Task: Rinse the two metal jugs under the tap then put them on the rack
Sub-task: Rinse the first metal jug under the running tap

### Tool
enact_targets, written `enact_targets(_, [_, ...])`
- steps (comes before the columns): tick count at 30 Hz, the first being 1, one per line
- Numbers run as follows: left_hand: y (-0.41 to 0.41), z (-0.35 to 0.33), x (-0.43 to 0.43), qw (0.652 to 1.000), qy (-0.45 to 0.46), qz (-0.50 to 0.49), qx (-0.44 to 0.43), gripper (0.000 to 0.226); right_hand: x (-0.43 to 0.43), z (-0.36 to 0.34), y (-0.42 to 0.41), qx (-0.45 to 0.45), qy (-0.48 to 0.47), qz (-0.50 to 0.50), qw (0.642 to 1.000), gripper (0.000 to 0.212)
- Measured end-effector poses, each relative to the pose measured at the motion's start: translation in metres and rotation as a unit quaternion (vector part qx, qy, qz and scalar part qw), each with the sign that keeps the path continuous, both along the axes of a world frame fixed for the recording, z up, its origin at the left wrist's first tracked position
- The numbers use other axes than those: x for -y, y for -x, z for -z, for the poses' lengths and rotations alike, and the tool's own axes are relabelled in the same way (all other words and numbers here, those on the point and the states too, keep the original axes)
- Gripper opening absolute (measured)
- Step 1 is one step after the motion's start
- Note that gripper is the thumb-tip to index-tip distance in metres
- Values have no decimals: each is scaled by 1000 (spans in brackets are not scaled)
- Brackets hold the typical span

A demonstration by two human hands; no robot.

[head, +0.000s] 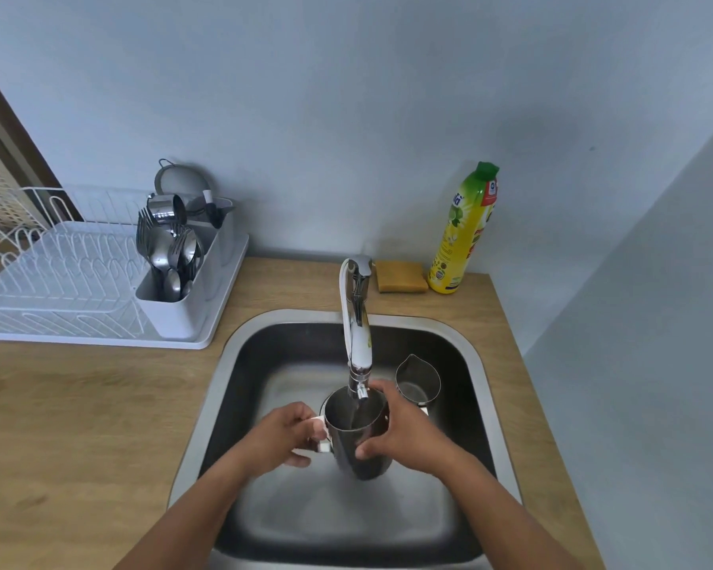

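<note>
A metal jug (353,429) is held upright above the sink (239,364), right under the spout of the chrome tap (359,335), and water runs into it. My left hand (285,438) grips its handle on the left. My right hand (404,429) wraps round the jug's right side, thumb on the front. A second metal jug (418,380) stands in the sink's back right corner, spout pointing away. The white dish rack (71,277) sits on the counter to the left.
The rack's cutlery holder (173,298) is full of spoons and forks, with a small metal cup and a strainer behind it. A yellow sponge (400,276) and a yellow dish-soap bottle (464,228) stand behind the sink. Wooden counter (79,405) surrounds the sink.
</note>
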State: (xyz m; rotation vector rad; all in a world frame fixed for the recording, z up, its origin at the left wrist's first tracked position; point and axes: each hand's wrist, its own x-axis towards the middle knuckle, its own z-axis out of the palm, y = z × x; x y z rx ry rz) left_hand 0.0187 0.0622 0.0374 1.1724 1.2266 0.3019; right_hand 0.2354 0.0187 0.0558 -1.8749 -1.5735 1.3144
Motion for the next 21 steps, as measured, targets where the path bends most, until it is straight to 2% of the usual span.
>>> enact_targets(3, [-3, 9, -3, 998, -45, -39, -9, 11, 1, 2, 9, 16, -38, 21, 999, 86])
enact_targets(7, [0, 1, -9, 983, -143, -30, -111, 16, -1, 13, 10, -55, -10, 44, 997, 86])
enact_targets(11, [-4, -6, -9, 987, -104, 15, -119, 19, -1, 14, -5, -58, 48, 20, 997, 84])
enact_targets(13, [-8, -2, -8, 992, -81, 10, -97, 20, -1, 12, -8, -44, 36, 25, 998, 85])
enact_targets(17, [-10, 5, -11, 990, -108, -26, -89, 16, -3, 12, 3, -34, -2, 57, 998, 88])
enact_targets(21, [-13, 2, -13, 990, -95, -9, -100, 17, -4, 9, -6, -33, 31, 32, 998, 86])
